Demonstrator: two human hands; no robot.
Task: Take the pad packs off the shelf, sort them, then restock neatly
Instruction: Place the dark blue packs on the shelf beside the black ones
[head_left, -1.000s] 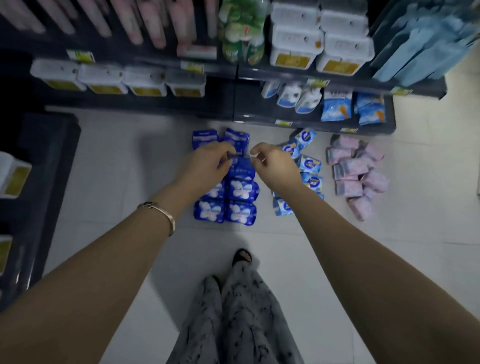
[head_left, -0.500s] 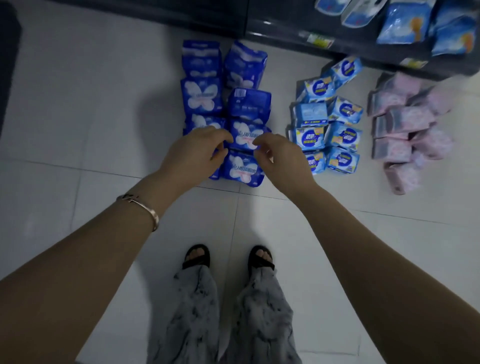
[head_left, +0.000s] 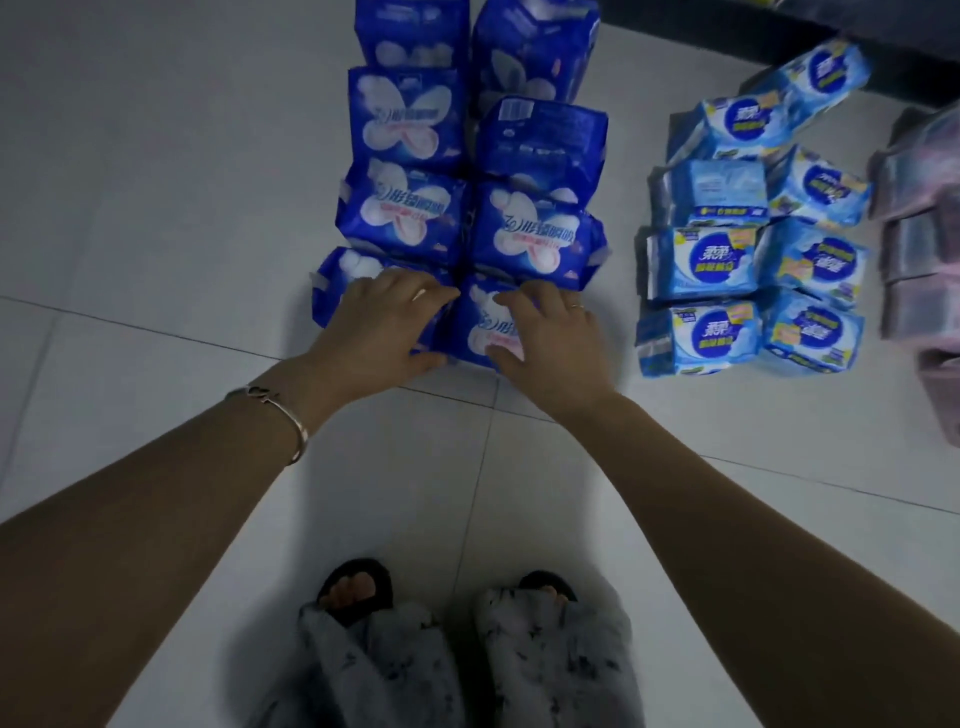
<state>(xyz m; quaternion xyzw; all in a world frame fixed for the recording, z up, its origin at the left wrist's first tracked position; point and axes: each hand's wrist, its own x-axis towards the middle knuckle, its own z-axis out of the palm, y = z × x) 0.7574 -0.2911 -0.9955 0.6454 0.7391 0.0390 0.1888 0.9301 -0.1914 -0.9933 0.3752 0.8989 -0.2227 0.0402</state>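
Several dark blue pad packs (head_left: 405, 119) lie in two columns on the white tiled floor. My left hand (head_left: 384, 322) grips the nearest pack of the left column (head_left: 332, 280), fingers over its top and thumb at its near edge. In the same way my right hand (head_left: 545, 332) grips the nearest pack of the right column (head_left: 483, 327). To the right sits a group of several light blue packs (head_left: 727, 260). Pink packs (head_left: 919, 301) lie at the right edge, partly cut off.
The dark base of the shelf (head_left: 675, 15) shows at the top right. My feet in black sandals (head_left: 358, 592) stand on the tiles just behind the dark blue packs. Bare floor tiles (head_left: 156, 208) stretch to the left.
My view has dropped from the shelves to the floor. Both hands have come down from above the dark blue packs onto the two nearest ones.
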